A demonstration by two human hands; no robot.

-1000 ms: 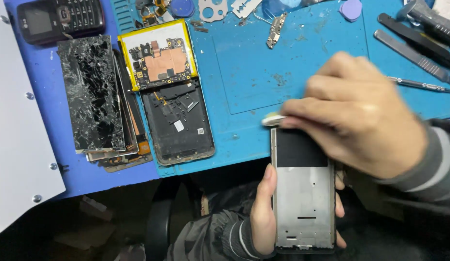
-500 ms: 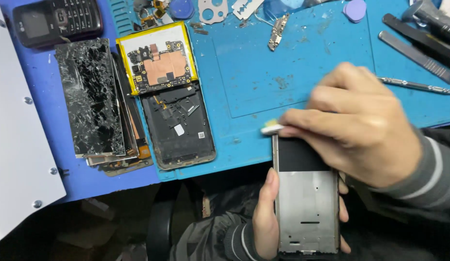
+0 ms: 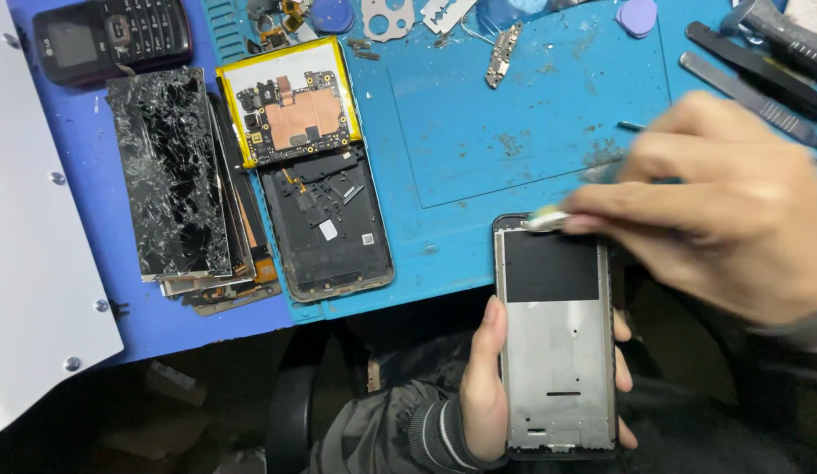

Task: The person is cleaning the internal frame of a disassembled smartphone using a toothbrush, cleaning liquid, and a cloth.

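Nearest, the left hand (image 3: 483,395) is clamped round a bare phone frame (image 3: 556,351) at the blue mat's (image 3: 514,140) front edge, the blurred right hand (image 3: 724,211) pinches a small white swab (image 3: 544,221) at its top, and farther off a small white rectangular label (image 3: 329,230) sits on a black back cover (image 3: 329,224) below a yellow-rimmed battery (image 3: 288,101).

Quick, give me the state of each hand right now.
Left hand: closed around the grey metal phone frame, holding it upright.
Right hand: fingers pinched on a small white object at the frame's top edge; blurred.
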